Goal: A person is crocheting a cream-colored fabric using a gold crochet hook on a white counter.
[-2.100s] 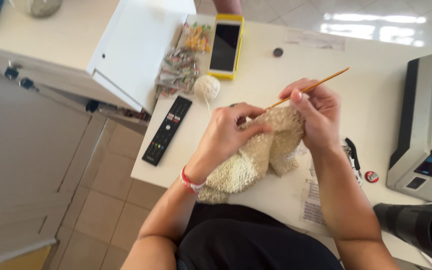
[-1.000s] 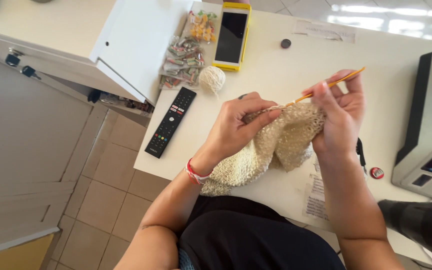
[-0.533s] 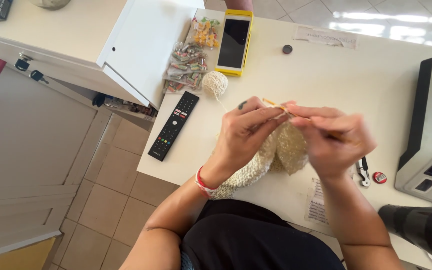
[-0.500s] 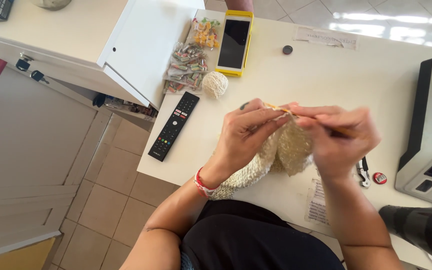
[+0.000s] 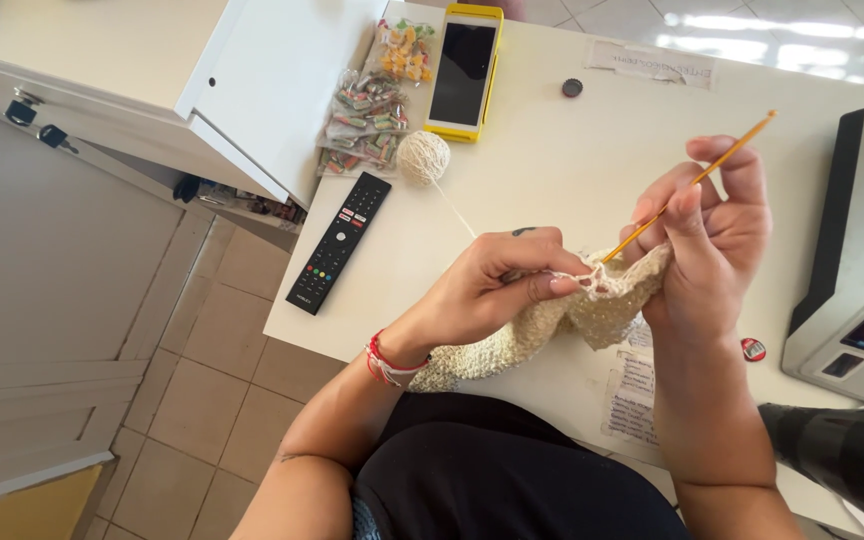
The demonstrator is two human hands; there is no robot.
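A cream crocheted piece lies over the near edge of the white table. My left hand pinches its top edge. My right hand holds an orange crochet hook, whose tip sits in the stitches beside my left fingertips. A thin strand runs from the work to a small cream yarn ball further back on the table.
A black remote lies at the table's left edge. Behind it are bags of small sweets, a yellow-cased phone and a dark bottle cap. A grey scale stands at the right. A white cabinet stands left.
My hands were bunched close together over the work half a second ago. Now my right hand has drawn back to the right and the hook's orange shaft points up and right.
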